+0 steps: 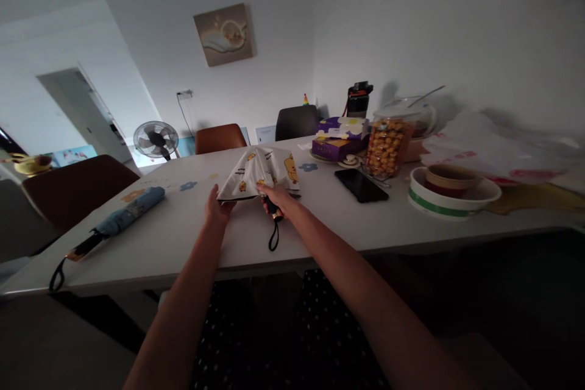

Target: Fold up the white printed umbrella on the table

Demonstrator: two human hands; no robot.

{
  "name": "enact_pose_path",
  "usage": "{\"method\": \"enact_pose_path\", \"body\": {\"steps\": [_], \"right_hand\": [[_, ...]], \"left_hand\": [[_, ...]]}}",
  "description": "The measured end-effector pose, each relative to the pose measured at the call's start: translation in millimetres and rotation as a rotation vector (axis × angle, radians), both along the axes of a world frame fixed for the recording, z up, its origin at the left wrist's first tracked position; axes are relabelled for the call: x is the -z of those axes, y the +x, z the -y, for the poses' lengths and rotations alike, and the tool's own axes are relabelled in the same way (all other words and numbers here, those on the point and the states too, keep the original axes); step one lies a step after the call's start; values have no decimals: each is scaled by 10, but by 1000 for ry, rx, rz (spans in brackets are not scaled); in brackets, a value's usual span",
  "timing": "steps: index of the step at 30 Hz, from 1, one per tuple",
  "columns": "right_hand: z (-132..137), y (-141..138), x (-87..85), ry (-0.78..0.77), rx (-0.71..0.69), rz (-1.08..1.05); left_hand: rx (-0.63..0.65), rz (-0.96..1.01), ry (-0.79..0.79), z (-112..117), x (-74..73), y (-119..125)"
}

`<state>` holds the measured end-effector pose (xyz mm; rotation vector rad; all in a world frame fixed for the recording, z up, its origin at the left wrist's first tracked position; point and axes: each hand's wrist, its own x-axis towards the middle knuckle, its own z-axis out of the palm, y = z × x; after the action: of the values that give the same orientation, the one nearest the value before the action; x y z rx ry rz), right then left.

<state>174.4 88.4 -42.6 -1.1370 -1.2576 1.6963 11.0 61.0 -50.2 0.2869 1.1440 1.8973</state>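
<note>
A white umbrella [256,172] printed with yellow cartoon ducks is partly folded, its loose canopy spread over the table in front of me. My right hand [278,196] is wrapped round its black handle, close under the canopy, and a black wrist loop [273,236] dangles from the handle's end. At the canopy's left corner is my left hand [220,207], thumb at the side and fingers partly hidden beneath the dark-edged fabric. To the left lies a second umbrella [130,212], blue, furled, with a black handle and loop.
On the white table [256,256], a phone [361,185] lies right of the umbrella. Behind it are purple boxes [338,147], a jar of round snacks [388,146] and a dark bottle [359,100]. Paper bowls [441,210] and a plastic bag [498,146] stand farther right. Chairs [222,138] surround the table.
</note>
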Motion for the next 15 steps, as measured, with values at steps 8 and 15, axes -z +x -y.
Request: {"method": "enact_pose_path", "body": {"steps": [8, 15], "right_hand": [[8, 25, -26, 84, -21, -39], [19, 55, -85, 46, -40, -76]], "left_hand": [[-214, -203, -104, -62, 94, -30], [-160, -289, -148, -82, 155, -52]]}}
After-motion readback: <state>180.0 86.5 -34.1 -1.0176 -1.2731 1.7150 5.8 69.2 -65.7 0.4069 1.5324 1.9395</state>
